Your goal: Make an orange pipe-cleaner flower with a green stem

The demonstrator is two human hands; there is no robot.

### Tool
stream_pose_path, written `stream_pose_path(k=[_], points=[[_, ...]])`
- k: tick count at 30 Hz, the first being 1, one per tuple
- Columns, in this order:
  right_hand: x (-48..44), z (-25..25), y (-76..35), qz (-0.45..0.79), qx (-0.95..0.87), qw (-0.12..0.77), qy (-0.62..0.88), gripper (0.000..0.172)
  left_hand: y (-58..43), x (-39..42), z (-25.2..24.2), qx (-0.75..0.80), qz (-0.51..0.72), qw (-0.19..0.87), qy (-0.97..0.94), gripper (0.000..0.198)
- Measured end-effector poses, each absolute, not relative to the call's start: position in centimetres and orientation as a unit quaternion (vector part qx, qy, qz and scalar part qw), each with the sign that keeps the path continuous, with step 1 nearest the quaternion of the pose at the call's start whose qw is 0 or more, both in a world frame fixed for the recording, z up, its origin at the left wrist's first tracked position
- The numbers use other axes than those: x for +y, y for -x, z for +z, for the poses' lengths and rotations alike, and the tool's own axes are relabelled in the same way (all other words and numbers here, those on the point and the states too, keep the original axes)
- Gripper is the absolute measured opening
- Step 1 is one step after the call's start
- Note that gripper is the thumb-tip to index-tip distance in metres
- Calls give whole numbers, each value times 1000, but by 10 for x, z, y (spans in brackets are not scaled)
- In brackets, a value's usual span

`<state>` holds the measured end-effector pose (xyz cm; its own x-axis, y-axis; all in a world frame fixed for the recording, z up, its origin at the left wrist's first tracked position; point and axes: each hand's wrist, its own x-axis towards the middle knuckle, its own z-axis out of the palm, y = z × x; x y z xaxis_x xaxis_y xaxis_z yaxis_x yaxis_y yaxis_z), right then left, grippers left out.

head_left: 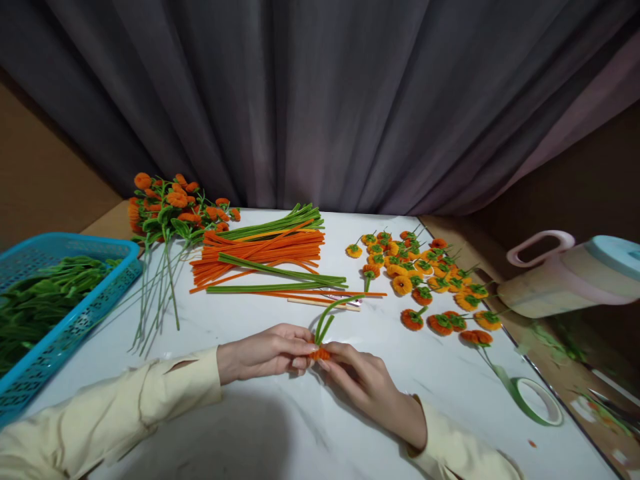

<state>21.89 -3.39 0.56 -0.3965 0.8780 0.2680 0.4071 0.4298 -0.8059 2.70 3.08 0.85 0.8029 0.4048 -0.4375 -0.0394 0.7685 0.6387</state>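
Note:
Between my two hands, above the front middle of the table, is a small orange pipe-cleaner flower (320,354) with green pipe-cleaner ends (326,325) sticking up from it. My left hand (275,352) pinches it from the left, thumb and fingers at the base of the green ends. From the right, my right hand (367,380) holds its other side between thumb and fingers. Behind my hands lie loose green pipe cleaners (275,289), a thin wooden stick (325,305) and a pile of orange pipe cleaners (265,250).
Finished orange flowers on stems (173,207) lie at the back left, beside a blue basket (100,293) of green leaves (45,300). Several orange and yellow flower heads (403,285) spread at the right, near green tape (537,401) and a pitcher (565,280). A grey curtain (300,100) hangs behind.

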Motion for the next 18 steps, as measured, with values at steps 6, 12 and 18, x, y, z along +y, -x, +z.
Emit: stream_pose_path(k=[6, 12, 18], points=[[-33, 5, -218, 331, -762, 361, 424, 15, -27, 31, 8, 291, 127, 891, -323, 21], [-34, 5, -218, 280, -782, 370, 416, 15, -26, 30, 6, 285, 124, 894, -323, 21], [-35, 5, -220, 266, -800, 350, 409, 18, -27, 29, 7, 297, 129, 884, -338, 22]])
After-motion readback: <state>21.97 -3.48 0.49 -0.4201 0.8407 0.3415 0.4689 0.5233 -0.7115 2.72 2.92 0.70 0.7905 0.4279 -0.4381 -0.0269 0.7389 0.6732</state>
